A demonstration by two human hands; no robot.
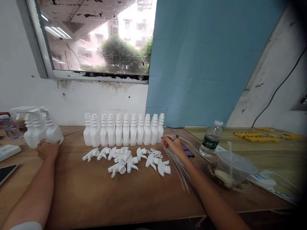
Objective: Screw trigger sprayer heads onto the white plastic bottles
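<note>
My left hand (49,149) is around the base of a white spray bottle (53,131), its trigger head on, standing upright among a small group of similar bottles at the left. My right hand (172,145) is closed on a slim brown pen-like stick (174,138), above the upper ends of a bundle of thin clear tubes (178,166). Small white ring washers (155,154) lie just left of that hand. Loose white trigger heads (122,156) are scattered across the middle. Behind them stands a row of white bottles without heads (126,132).
A phone (188,150) lies behind my right wrist. Further right are a water bottle (211,139), a lidded plastic cup with a straw (233,166) and yellow pieces (261,137). Another phone (7,172) lies at the left edge. A blue curtain (196,64) hangs behind the table.
</note>
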